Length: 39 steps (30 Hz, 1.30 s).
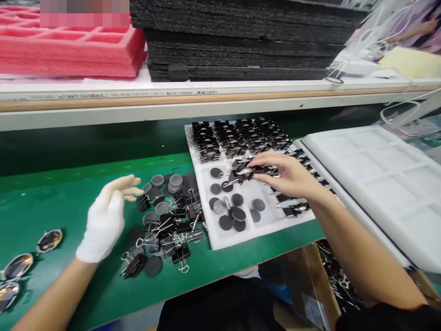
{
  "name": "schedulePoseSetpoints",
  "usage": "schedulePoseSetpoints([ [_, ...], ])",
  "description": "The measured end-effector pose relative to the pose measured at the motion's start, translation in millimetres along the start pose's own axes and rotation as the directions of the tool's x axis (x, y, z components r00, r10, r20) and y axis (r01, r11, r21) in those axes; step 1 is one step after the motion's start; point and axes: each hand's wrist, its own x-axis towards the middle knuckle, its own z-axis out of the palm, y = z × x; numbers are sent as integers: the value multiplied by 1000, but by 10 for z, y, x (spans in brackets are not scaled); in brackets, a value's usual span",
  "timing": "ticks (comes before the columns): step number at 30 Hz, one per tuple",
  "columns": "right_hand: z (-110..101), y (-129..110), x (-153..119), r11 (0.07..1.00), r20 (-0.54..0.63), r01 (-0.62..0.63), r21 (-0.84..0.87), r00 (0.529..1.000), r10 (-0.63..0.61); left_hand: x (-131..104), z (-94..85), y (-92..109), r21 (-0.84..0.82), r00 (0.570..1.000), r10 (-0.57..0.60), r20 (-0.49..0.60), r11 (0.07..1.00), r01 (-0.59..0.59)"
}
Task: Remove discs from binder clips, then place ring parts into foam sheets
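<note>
Green table (79, 193) supports white tray (204, 188). Right hand (287, 174), 3 o'clock: fingers nearly together, pinching black clip (237, 175) over it. Left hand (107, 216), 8 o'clock: fingers half spread, empty, beside loose clips (181, 253).

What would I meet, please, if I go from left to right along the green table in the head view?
Shiny oval pieces, gloved left hand, mixed pile of clips and discs, partly filled white tray, second white tray.
</note>
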Motion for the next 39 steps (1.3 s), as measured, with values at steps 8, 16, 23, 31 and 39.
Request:
schedulePoseSetpoints([
  [8,172,605,-362,911,-47,-97,-400,995,85,15,36,3,50,998,-60,-8,997,60],
  [16,241,670,-363,831,-41,-82,-551,997,71,25,32,-30,114,998,-60,4,992,59],
  [23,186,638,-350,789,-16,-56,-612,998,59,30,19,-21,137,999,-49,5,989,48],
  [31,244,236,-411,727,44,65,-683,998,-47,24,16,16,297,999,-13,51,955,-3],
  [39,296,284,-270,700,112,167,-695,986,-124,11,35,8,316,997,-44,71,949,20],
])
